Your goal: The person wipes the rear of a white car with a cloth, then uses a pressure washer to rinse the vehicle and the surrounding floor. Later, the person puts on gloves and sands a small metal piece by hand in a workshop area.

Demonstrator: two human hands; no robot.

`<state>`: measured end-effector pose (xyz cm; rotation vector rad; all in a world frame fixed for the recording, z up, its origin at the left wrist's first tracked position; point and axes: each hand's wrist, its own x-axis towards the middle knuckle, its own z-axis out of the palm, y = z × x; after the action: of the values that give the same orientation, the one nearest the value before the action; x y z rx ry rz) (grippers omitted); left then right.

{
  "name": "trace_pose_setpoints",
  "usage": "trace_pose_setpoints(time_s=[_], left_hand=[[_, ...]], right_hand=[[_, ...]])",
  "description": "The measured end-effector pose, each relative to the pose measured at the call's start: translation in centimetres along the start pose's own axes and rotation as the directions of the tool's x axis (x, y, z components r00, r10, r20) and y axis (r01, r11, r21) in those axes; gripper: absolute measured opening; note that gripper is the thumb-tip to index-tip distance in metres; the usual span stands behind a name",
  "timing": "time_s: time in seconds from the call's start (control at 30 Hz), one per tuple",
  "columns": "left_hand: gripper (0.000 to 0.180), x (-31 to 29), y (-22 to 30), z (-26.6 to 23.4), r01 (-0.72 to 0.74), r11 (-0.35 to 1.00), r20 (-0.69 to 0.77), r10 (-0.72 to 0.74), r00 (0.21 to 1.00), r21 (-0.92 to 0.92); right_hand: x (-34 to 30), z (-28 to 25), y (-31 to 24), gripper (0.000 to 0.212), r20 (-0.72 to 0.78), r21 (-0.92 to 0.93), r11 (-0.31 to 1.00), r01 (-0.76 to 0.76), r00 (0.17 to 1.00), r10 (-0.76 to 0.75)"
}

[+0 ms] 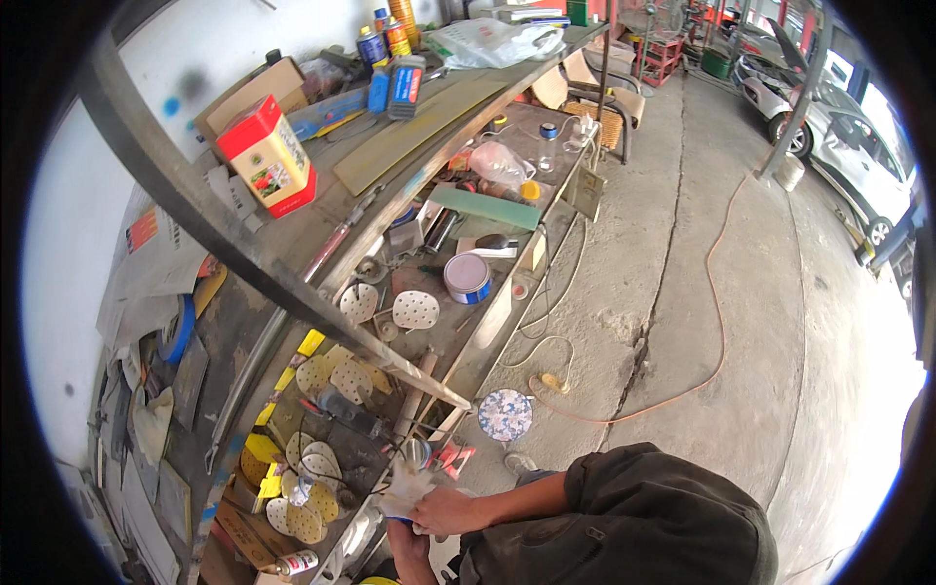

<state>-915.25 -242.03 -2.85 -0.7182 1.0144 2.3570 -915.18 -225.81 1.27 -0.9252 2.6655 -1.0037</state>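
Low in the view, my right hand (447,511) reaches in from a dark sleeve, its fingers closed on a whitish crumpled sheet (408,485), paper or thin plastic. Just below it my left hand (409,549) points upward. Its fingers are mostly hidden beneath the sheet and my right hand, where a bit of blue edge shows; what it grips is unclear. Both hands are beside the lower shelf's edge. Close by are a small can (417,451), a red object (453,458) and a dark power tool (353,413) with a cord. Perforated sanding discs (320,460) lie left of my hands.
A metal post (195,219) slants across the shelving. A purple-lidded tin (467,277) and a green strip (486,208) lie on the lower shelf; a red-and-cream tin box (268,156) stands above. A round patterned stool (505,415), an orange hose (720,331) and a white car (838,136) occupy the floor.
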Motion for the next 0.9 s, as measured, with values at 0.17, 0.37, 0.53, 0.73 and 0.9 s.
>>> trace_pose_setpoints(time_s=[0.17, 0.37, 0.53, 0.73, 0.9], left_hand=[[0.047, 0.0, 0.5, 6.5, 0.002, 0.998, 0.273, 0.016, 0.962, -0.066], [0.054, 5.5, -0.8, 10.1, 0.014, 0.938, 0.282, -0.119, 0.952, 0.347], [0.057, 7.9, -1.9, 10.0, 0.448, 0.894, 0.504, -0.394, 0.768, 0.016], [0.033, 2.9, 0.1, 12.3, -0.537, 0.747, 0.743, 0.087, 0.663, 0.392], [0.018, 3.4, 1.6, 8.5, 0.177, 0.955, 0.482, -0.043, 0.875, -0.237]], right_hand=[[-1.1, -2.5, 2.0, 0.033, -0.029, -0.023, 0.996, -0.085, 0.996, 0.084], [-4.1, -3.8, 1.2, 0.034, -0.004, -0.046, 0.996, -0.071, 0.997, 0.071], [-4.8, -3.8, 0.4, 0.033, 0.027, -0.029, 0.999, -0.038, 0.999, 0.039], [-2.8, -4.2, -2.6, 0.032, 0.136, 0.055, 0.998, -0.01, 0.991, 0.003], [-1.9, -3.4, -3.7, 0.027, 0.086, 0.064, 0.983, 0.17, 0.981, -0.175]])
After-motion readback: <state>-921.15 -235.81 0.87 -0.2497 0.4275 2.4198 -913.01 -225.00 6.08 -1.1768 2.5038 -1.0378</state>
